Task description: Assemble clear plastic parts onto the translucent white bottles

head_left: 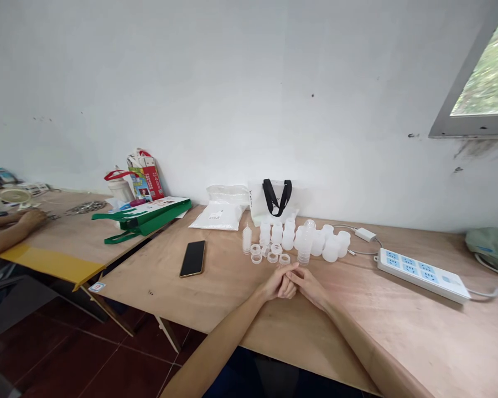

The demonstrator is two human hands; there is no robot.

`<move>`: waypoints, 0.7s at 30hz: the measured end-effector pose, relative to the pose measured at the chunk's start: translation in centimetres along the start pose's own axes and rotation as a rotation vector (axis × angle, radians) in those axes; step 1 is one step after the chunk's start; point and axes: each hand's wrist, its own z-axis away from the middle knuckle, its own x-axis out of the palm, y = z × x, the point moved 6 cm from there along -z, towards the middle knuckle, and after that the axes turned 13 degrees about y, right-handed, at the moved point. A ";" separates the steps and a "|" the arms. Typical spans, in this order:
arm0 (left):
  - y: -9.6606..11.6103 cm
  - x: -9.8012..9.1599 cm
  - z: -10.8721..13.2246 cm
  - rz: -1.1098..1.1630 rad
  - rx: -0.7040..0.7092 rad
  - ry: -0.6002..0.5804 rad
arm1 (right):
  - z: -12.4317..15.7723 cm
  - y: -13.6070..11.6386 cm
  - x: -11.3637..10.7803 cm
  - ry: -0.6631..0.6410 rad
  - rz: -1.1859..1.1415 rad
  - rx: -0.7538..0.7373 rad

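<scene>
My left hand [279,283] and my right hand [307,283] rest together on the wooden table [357,326], fingers folded into each other, holding nothing I can see. Just beyond them stands a cluster of small translucent plastic bottles [311,237] with several loose caps [269,254] in front. A single nozzle-tipped bottle [246,239] stands at the cluster's left end. A black phone [192,258] lies flat to the left of my hands.
A white power strip [423,275] with a charger [365,234] lies at the right. White bags [219,214] and a black-handled tote [276,200] sit against the wall. Another person's arm [12,229] rests on the neighbouring table [62,243], near a green bag [145,216].
</scene>
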 end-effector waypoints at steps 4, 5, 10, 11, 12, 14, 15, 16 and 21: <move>1.0 -0.4 -0.2 0.118 -0.039 -0.008 | 0.1 0.5 0.2 -0.025 -0.169 0.105; 1.2 -0.7 -0.3 0.164 -0.049 0.008 | 0.2 0.2 0.4 -0.067 -0.195 0.123; 1.2 -2.0 -0.2 0.279 -0.072 0.011 | 1.2 -1.5 0.9 -0.253 -0.193 0.135; 1.0 -2.1 0.0 0.276 -0.088 -0.004 | 1.3 -1.6 1.0 -0.272 -0.182 0.136; 0.7 -2.3 0.1 0.273 -0.103 -0.017 | 1.4 -1.7 0.9 -0.284 -0.174 0.137; 0.2 -2.5 0.2 0.294 -0.114 -0.052 | 1.5 -1.4 1.0 -0.305 -0.166 0.148; 0.0 -2.5 0.2 0.315 -0.111 -0.083 | 1.6 -1.3 1.0 -0.316 -0.167 0.157; -0.1 -2.4 0.3 0.342 -0.106 -0.121 | 1.6 -1.1 1.1 -0.327 -0.171 0.170; -0.5 -1.7 0.0 0.378 -0.141 -0.156 | 1.9 -0.4 1.7 -0.299 -0.187 0.239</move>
